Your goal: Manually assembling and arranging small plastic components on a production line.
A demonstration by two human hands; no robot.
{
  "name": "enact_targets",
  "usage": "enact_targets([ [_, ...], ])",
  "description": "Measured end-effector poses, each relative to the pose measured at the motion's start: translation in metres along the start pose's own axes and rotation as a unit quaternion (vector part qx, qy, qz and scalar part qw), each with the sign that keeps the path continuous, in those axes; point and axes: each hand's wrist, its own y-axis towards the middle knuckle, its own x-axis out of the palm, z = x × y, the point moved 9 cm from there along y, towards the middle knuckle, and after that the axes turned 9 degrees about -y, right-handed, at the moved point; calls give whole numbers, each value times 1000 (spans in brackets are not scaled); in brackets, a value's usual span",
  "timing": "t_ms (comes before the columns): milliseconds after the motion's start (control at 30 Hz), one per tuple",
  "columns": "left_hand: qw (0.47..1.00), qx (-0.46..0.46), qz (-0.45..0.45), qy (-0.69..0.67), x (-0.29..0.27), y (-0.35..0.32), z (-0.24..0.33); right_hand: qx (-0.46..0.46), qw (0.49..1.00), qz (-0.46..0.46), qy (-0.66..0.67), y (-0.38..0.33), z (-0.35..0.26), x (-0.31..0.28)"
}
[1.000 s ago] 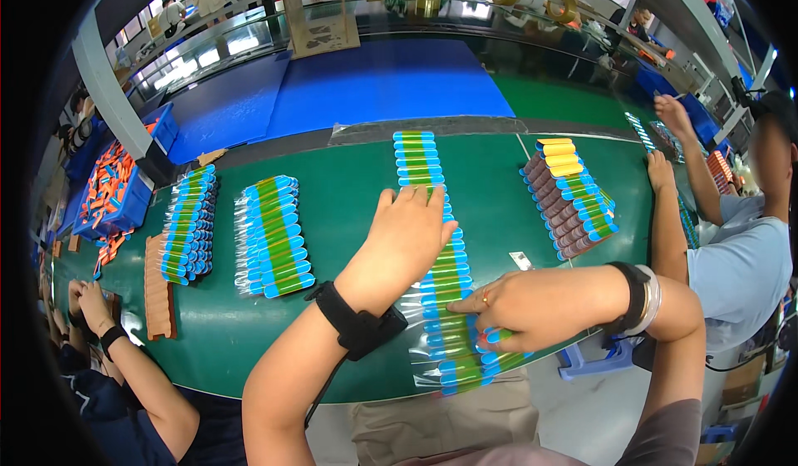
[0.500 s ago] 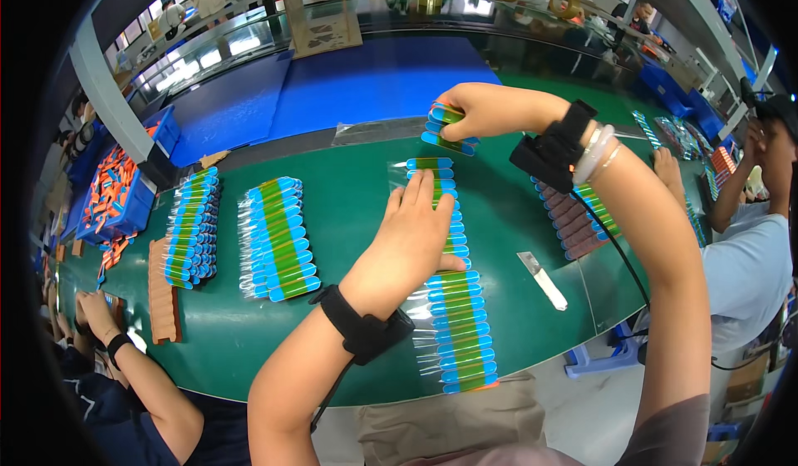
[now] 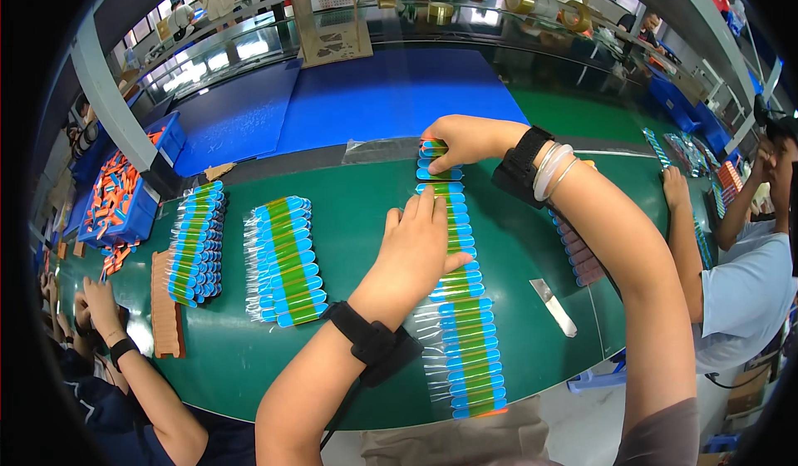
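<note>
Running from the near edge of the green table toward the blue sheets, a column of blue-and-green strips lies in front of the person, clear film sticking out along its lower left side. The left hand lies spread over its upper half, thumb out, pressing without grasping. At the column's far end, the right hand pinches a short bunch of matching strips between thumb and fingers. Right of the column lies a white-handled blade; to the left are a film-edged bundle, a taller stack, a brown ridged block and a blue bin of orange pieces.
</note>
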Motion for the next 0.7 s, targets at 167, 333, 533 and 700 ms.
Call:
enact_targets([
  [167,1000,-4,-8,3,3,0,-1,-1,1000,2,17,8,7,6],
  [333,1000,-8,-6,-8,3,-1,-3,-11,1000,-9,9,13,6,12],
  [533,1000,-9,-10,-1,1,0,-2,-6,1000,-13,-8,13,5,13],
  [700,1000,-8,-3,2,4,-1,-7,-6,999,28,44,9,7,-8],
])
